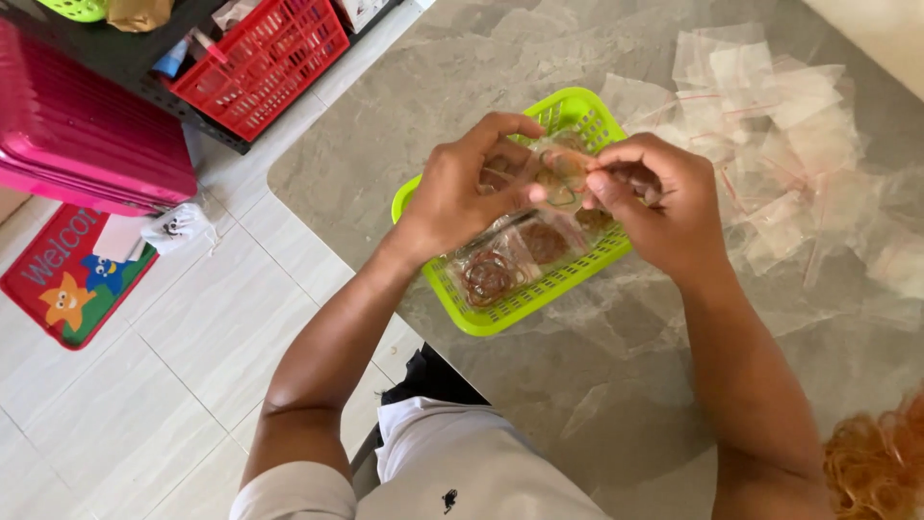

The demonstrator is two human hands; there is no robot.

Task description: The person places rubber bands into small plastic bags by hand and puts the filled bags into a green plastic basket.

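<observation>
Over a lime-green plastic basket (500,310) on a grey stone table, both my hands pinch one small clear plastic bag (563,173) with rubber bands inside. My left hand (467,188) grips its left side with thumb and fingers. My right hand (654,197) holds the right side, fingers curled. Inside the basket lie filled clear bags of brown rubber bands (491,274). The bag between my fingers is partly hidden by them.
Several empty clear zip bags (780,106) are spread over the table at the right. A heap of orange rubber bands (881,467) lies at the bottom right. On the tiled floor to the left are a pink case (87,135), a red crate (265,63) and a doormat (72,279).
</observation>
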